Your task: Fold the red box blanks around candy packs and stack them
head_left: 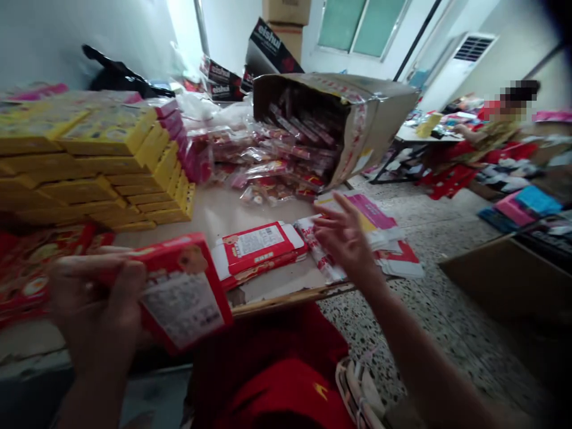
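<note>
My left hand (96,298) grips a red cardboard box (183,298) by its left side, lifted in front of the table edge. Its face carries a white printed panel and a brown cartoon figure. Over the table's right part my right hand (342,238) is raised with its fingers apart, and nothing shows in it. Below and beside those fingers lies a white wrapper with red print (319,250). Between my hands another red box (263,244) with a white end flap rests on the table. Flattened cartons (370,214) in white, pink and yellow lie just past my right hand.
Stacked yellow boxes (98,155) stand at the left, with red boxes (40,268) before them. A tipped brown carton (375,113) spills clear-wrapped packets (272,173) onto the table. Another person (496,131) sits at a far table. An open carton (504,280) is at the right.
</note>
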{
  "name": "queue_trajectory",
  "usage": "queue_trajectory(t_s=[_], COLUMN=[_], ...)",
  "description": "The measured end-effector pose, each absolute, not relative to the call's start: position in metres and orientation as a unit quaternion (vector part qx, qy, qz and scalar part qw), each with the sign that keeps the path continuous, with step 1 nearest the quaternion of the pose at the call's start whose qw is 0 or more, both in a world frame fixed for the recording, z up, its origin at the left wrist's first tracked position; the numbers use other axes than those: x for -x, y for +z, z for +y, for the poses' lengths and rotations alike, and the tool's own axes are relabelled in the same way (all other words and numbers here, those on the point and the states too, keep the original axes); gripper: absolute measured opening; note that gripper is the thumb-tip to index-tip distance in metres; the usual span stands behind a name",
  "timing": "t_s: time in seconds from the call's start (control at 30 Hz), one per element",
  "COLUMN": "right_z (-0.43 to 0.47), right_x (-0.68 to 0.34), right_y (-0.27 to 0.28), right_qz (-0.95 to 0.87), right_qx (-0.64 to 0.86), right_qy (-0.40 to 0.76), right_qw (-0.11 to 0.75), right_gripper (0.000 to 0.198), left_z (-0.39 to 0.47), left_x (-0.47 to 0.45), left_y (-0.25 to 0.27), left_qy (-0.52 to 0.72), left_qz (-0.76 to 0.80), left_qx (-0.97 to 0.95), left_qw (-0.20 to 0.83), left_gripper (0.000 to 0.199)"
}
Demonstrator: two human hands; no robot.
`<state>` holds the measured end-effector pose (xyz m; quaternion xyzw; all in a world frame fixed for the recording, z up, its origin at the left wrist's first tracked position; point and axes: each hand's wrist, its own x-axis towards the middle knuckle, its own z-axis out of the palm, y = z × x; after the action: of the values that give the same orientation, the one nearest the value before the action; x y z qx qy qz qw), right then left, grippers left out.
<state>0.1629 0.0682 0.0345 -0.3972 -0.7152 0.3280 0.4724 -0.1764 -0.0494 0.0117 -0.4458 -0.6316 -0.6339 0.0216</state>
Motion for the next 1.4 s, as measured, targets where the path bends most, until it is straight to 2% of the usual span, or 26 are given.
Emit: queue_trajectory(t_s=[0.03,0.07,0.17,0.23,0.47,0.6,0.7,0.87,0.97,1.13,1.2,1.33,1.4], right_z=[0.073,0.079,0.097,0.107,0.117,0.095,0.069,0.048,0.056,0.06,0.05,0.035,0.036], right_x=[-0.198,-0.228,-0.279,-0.285,-0.271,-0.275,-0.281,-0.28,-0.278,-0.292,-0.296,-0.283,-0.268], right_y=[0.034,0.031,0.015,0.004,-0.003,0.004,0.002,-0.02,-0.037,-0.044,-0.029,0.019,0.038], right_qz=[-0.667,-0.641,-0.638,-0.645,-0.601,-0.564,-0.507,-0.462,-0.482,-0.521,-0.555,-0.704,-0.761], right_qx=[0.489,0.561,0.612,0.588,0.56,0.576,0.589,0.603,0.606,0.628,0.607,0.413,0.328], right_qy=[0.277,0.256,0.339,0.396,0.475,0.453,0.466,0.517,0.488,0.402,0.408,0.511,0.523], right_qw=[0.489,0.457,0.321,0.285,0.315,0.381,0.423,0.395,0.403,0.414,0.397,0.268,0.2], right_gripper=[0.056,0.047,0.036,0.036,0.039,0.033,0.035,0.049,0.049,0.035,0.03,0.066,0.065], left_z=[-0.048,-0.046,-0.038,-0.034,-0.028,-0.02,-0.015,-0.015,-0.014,0.0,0.007,0.014,0.014], left_x=[0.157,0.135,0.07,0.039,0.016,0.011,0.004,-0.004,-0.008,-0.015,-0.019,-0.031,-0.036], left_y=[0.011,0.008,-0.012,-0.027,-0.04,-0.036,-0.035,-0.036,-0.033,-0.036,-0.041,-0.046,-0.045], left_qy=[-0.625,-0.612,-0.569,-0.559,-0.474,-0.433,-0.424,-0.427,-0.423,-0.408,-0.399,-0.384,-0.382], left_qz=[-0.626,-0.617,-0.596,-0.589,-0.601,-0.582,-0.575,-0.564,-0.551,-0.522,-0.51,-0.498,-0.484], left_qx=[0.465,0.488,0.525,0.526,0.558,0.579,0.565,0.554,0.561,0.565,0.57,0.589,0.604], left_qw=[-0.032,-0.087,-0.211,-0.252,-0.322,-0.373,-0.414,-0.44,-0.451,-0.493,-0.505,-0.508,-0.505], left_gripper=[0.023,0.021,0.021,0.023,0.025,0.03,0.033,0.034,0.033,0.031,0.032,0.049,0.061])
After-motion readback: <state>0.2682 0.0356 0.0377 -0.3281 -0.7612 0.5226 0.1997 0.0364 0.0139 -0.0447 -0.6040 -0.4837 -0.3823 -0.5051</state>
